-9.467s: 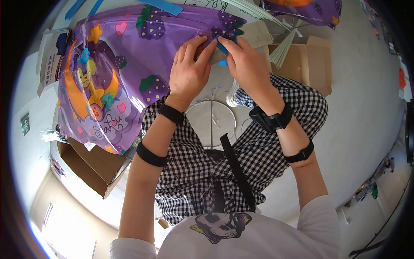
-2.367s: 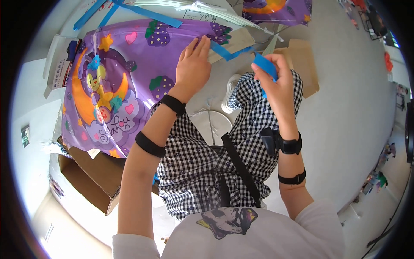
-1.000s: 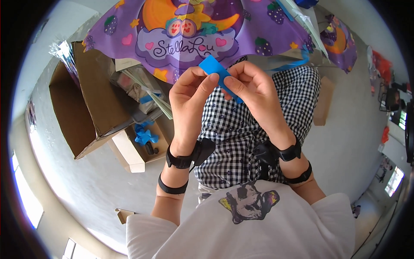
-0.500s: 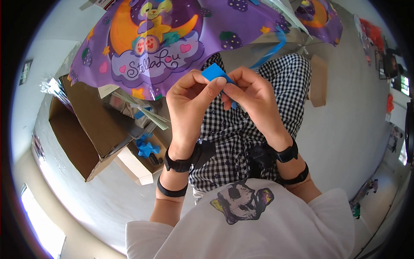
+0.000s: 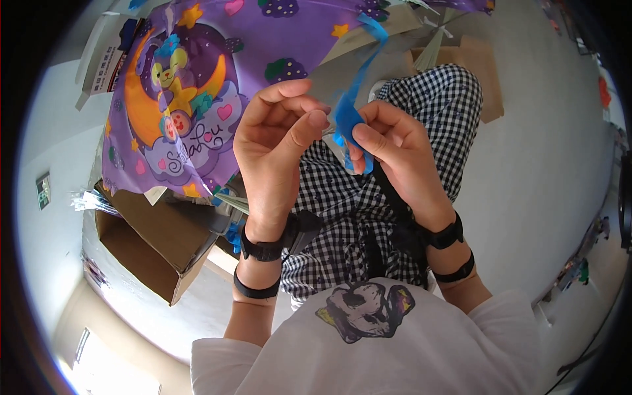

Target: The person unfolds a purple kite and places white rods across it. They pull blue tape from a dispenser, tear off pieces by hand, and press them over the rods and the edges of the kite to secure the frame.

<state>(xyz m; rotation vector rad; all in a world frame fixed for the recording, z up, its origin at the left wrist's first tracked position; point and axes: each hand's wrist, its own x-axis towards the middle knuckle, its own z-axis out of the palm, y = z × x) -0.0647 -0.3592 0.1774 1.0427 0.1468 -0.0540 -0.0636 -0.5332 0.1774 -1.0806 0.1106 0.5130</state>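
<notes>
My right hand (image 5: 401, 151) pinches a blue ribbon (image 5: 347, 113) between thumb and fingers. Part of the ribbon is folded or looped and hangs below the fingertips. A long strip of it runs up and away toward a large purple printed sheet (image 5: 257, 49). To the left of the ribbon, my left hand (image 5: 270, 148) is raised with its fingers curved and apart. Its thumb and a fingertip are close to each other, and I see nothing between them. Both hands are above my lap in checked trousers (image 5: 434, 118).
An open cardboard box (image 5: 151, 237) stands at the left, with a bundle of thin shiny strips (image 5: 92, 201) beside it. Blue pieces (image 5: 234, 237) show by its right side. Another cardboard piece (image 5: 490, 85) lies beyond my knee. Pale floor (image 5: 520, 197) extends to the right.
My left hand has come away from the blue ribbon and its fingers have spread. The ribbon stays in my right hand. The view has shifted, moving the purple sheet and box.
</notes>
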